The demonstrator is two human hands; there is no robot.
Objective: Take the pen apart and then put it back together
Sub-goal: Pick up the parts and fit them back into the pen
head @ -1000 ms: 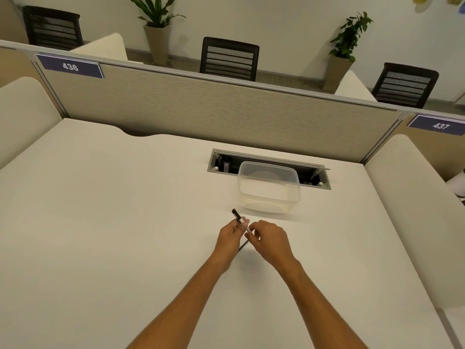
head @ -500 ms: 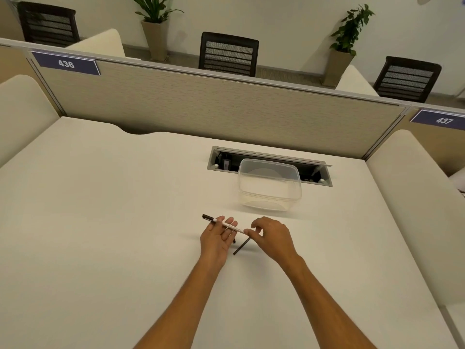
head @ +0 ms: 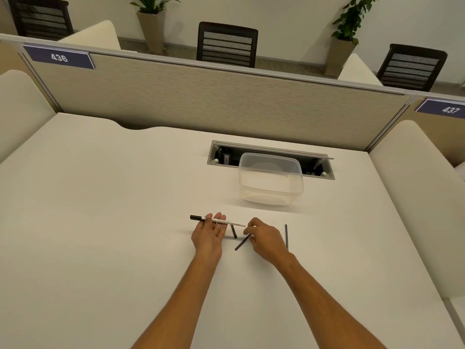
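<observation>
My left hand (head: pixel 208 235) lies palm up with the white pen barrel (head: pixel 227 221) resting across its fingers, the black tip pointing left. My right hand (head: pixel 266 239) pinches the barrel's right end with curled fingertips. A short black piece (head: pixel 234 231) lies on the desk between my hands. A longer black piece (head: pixel 242 242) sticks out from under my right fingers; I cannot tell whether it is held or lying on the desk. A thin dark refill rod (head: pixel 286 236) lies on the desk just right of my right hand.
A clear plastic container (head: pixel 271 190) stands behind my hands, in front of an open cable slot (head: pixel 271 159) in the white desk (head: pixel 100 222). A partition wall (head: pixel 201 104) closes off the desk's far edge.
My left hand has opened palm up and shifted left, so the barrel now lies level across its fingers. My hands have drawn apart, baring the short black piece and the thin rod.
</observation>
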